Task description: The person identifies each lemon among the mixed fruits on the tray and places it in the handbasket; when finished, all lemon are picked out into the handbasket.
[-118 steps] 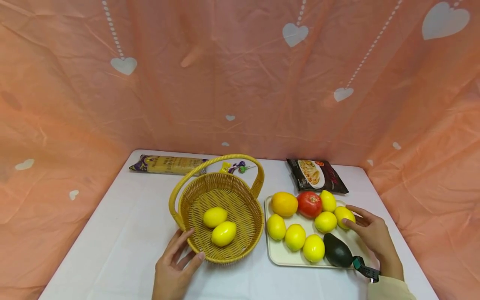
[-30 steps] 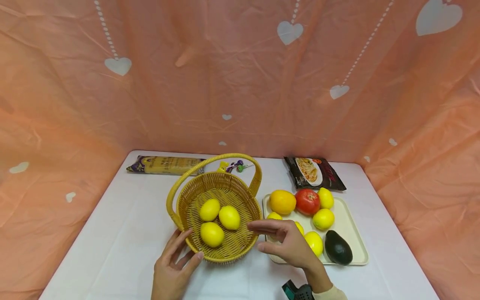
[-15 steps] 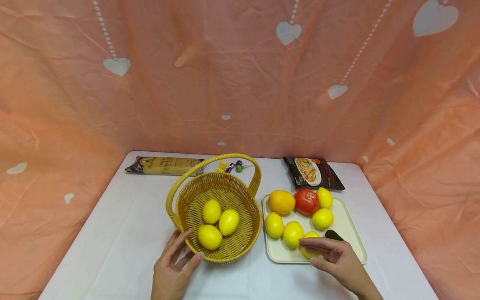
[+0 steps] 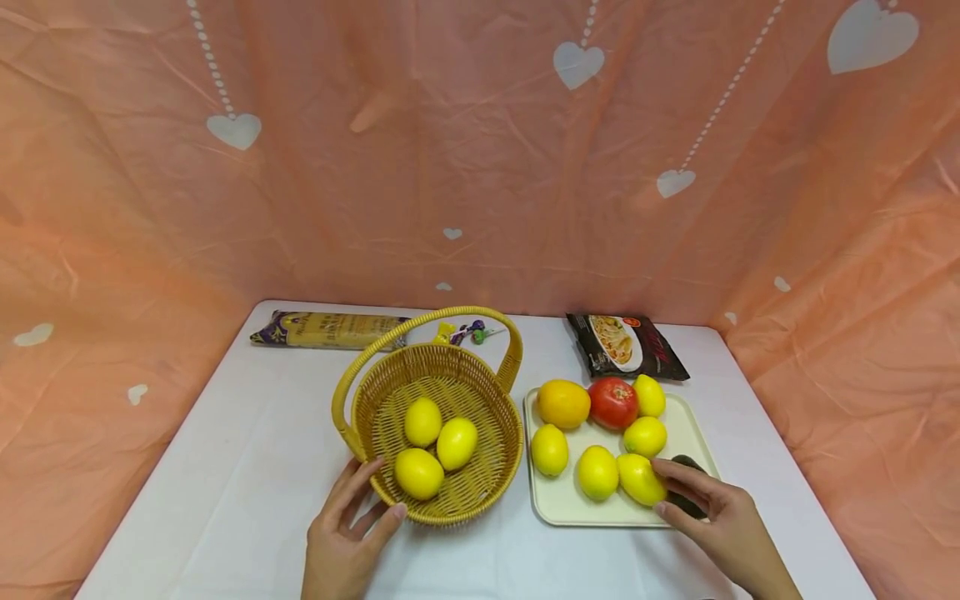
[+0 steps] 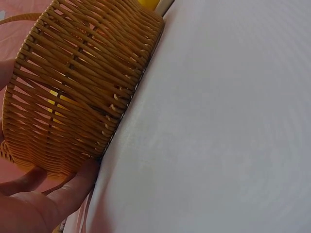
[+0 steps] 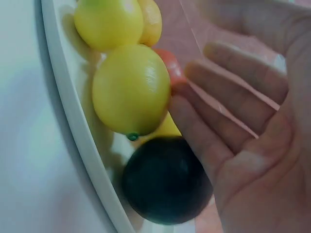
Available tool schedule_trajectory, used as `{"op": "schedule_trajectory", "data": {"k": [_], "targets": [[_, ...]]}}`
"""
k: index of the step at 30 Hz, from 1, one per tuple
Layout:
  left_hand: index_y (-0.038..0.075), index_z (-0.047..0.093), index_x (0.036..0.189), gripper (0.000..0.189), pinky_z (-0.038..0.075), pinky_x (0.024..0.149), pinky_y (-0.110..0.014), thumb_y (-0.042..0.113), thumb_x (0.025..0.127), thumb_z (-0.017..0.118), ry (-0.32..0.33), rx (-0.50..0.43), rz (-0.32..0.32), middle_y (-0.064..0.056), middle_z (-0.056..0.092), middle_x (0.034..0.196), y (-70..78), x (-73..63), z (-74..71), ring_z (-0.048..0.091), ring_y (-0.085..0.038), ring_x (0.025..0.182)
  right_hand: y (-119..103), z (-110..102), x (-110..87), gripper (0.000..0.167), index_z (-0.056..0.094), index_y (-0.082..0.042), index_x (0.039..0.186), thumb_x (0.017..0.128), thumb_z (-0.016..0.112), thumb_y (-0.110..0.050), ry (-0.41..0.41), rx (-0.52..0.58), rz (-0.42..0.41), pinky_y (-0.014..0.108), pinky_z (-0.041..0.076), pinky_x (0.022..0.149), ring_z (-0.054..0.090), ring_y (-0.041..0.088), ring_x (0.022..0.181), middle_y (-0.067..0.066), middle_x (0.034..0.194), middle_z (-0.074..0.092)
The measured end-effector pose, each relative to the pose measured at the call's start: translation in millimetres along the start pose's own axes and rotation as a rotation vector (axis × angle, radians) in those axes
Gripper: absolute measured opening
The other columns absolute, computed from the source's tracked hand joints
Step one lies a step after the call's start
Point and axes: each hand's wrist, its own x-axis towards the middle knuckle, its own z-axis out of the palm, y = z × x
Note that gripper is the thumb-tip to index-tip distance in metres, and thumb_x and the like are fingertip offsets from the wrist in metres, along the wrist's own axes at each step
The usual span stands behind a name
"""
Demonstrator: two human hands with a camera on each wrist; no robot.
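Observation:
My left hand (image 4: pixel 345 533) holds the rim of a wicker basket (image 4: pixel 450 387) at its near left side; in the left wrist view, fingers (image 5: pixel 73 194) lie against the woven wall. Inside the basket are three lemons (image 4: pixel 438 446). My right hand (image 4: pixel 720 517) is over the cream tray (image 4: pixel 577 515), fingers extended at the right end of a lemon (image 4: pixel 640 479). The right wrist view shows the fingertips beside this lemon (image 6: pixel 131 90), with no grip around it. A dark avocado (image 4: pixel 688 467) lies partly hidden behind the hand.
Also on the tray are an orange-yellow fruit (image 4: pixel 564 404), a red pomegranate-like fruit (image 4: pixel 613 403) and several more lemons (image 4: pixel 645 437). At the back lie a black noodle packet (image 4: pixel 626 346), a long yellow-and-purple packet (image 4: pixel 330 330) and wrapped lollipops (image 4: pixel 468 333).
A third lemon has come into the basket since the oldest frame. My right hand has moved from the basket back over the tray, and the lemon beside it has shifted. The left hand stays.

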Motion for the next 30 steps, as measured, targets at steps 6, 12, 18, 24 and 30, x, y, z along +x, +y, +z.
{"op": "schedule_trajectory", "data": {"k": [6,12,18,24,30], "targets": [[0.004,0.063,0.152,0.067,0.061,0.099,-0.015,0.000,0.091,0.088,0.005,-0.003,-0.004,-0.025,0.027,0.177,0.1,-0.4,-0.1,0.039,-0.047,0.156,0.5,12.4,13.0,0.055,0.081,-0.019,0.131,0.080,0.099,-0.013,0.088,-0.272,-0.011,-0.009,0.033,0.099,0.065,-0.005,0.116,0.003,0.128,0.081],[0.004,0.063,0.152,0.066,0.061,0.099,-0.015,0.000,0.091,0.088,0.009,-0.004,-0.005,-0.025,0.028,0.176,1.3,-1.7,0.7,0.040,-0.047,0.155,-0.8,21.1,22.9,0.056,0.082,-0.020,0.126,0.075,0.099,-0.007,0.076,-0.394,-0.049,-0.004,0.038,0.102,0.074,0.026,0.115,0.003,0.125,0.082],[0.005,0.064,0.152,0.066,0.061,0.099,-0.015,0.000,0.090,0.088,0.007,-0.004,-0.003,-0.025,0.028,0.176,1.1,-1.7,0.8,0.040,-0.046,0.155,-4.1,24.5,24.7,0.056,0.079,-0.018,0.133,0.080,0.098,-0.014,-0.027,-0.387,0.047,0.057,0.063,0.103,0.072,0.033,0.121,0.013,0.134,0.078],[0.007,0.065,0.151,0.066,0.061,0.100,-0.016,0.001,0.090,0.089,0.011,0.002,-0.006,-0.023,0.030,0.176,0.5,-0.6,0.4,0.042,-0.042,0.154,-6.6,25.3,21.1,0.055,0.080,-0.016,0.131,0.080,0.099,-0.015,0.051,-0.375,0.015,0.019,0.064,0.087,0.070,0.015,0.107,0.011,0.128,0.079],[0.006,0.065,0.151,0.065,0.061,0.100,-0.016,0.001,0.090,0.089,0.013,0.001,-0.002,-0.023,0.030,0.176,-0.2,-0.3,1.2,0.042,-0.041,0.154,-16.0,21.3,24.2,0.052,0.075,-0.010,0.134,0.086,0.095,-0.011,0.099,-0.166,0.001,-0.001,0.052,0.089,0.060,-0.015,0.111,0.015,0.132,0.076]]}}
